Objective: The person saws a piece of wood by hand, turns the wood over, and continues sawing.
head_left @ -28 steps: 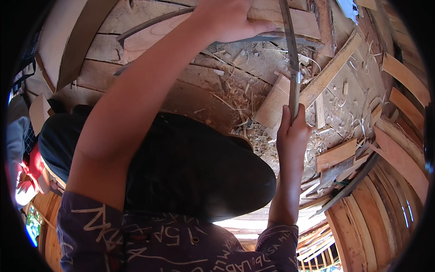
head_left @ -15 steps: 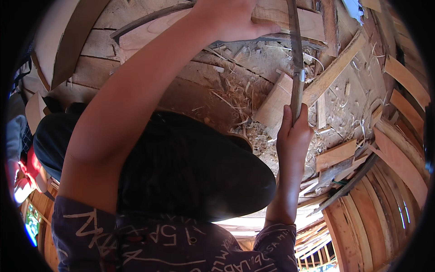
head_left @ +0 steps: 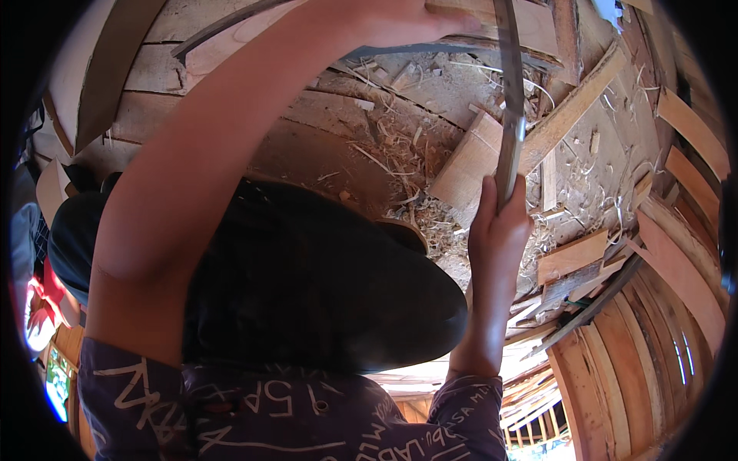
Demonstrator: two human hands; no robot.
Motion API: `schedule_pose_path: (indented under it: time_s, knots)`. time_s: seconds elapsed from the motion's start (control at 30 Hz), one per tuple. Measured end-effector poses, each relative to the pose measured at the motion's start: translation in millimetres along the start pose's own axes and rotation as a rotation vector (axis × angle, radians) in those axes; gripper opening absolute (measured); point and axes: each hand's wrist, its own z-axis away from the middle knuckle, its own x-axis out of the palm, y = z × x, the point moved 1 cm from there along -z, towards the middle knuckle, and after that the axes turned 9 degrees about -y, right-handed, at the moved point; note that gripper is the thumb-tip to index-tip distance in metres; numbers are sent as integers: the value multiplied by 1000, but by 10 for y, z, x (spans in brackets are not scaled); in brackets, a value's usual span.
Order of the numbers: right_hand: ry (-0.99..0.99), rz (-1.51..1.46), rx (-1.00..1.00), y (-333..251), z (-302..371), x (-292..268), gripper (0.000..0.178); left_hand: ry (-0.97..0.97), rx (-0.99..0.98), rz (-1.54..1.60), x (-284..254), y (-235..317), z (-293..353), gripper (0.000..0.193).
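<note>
In my right hand is a long-bladed hand tool, its narrow dark blade pointing away from me. A shiny metal collar sits where blade meets wooden handle; whether the edge has teeth I cannot tell. The blade passes over the right part of a curved wooden plank with a dark rough edge. My left hand reaches across to this plank and holds it, thumb stretched along it toward the blade. The upper frame edge cuts off its other fingers. My dark-trousered knee is bent between my arms.
Shavings and chips litter the plank floor. A short board and a long strip lie near the tool. Offcuts pile up at right beside curved timber ribs. A large board stands at left.
The curved plank and the floor have shifted slightly up in view. The tool's blade has moved slightly right and tilts a bit more. Both hands keep their holds.
</note>
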Motion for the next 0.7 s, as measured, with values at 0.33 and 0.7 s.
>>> schedule_pose_path:
  time_s: [0.33, 0.7]
  knots:
    - [-35, 3, 9, -115, -148, -90, 17, -24, -13, 46, -125, 78, 37, 77]
    - [-50, -48, 60, 64, 112, -64, 19, -73, -97, 183, -101, 8, -44, 78]
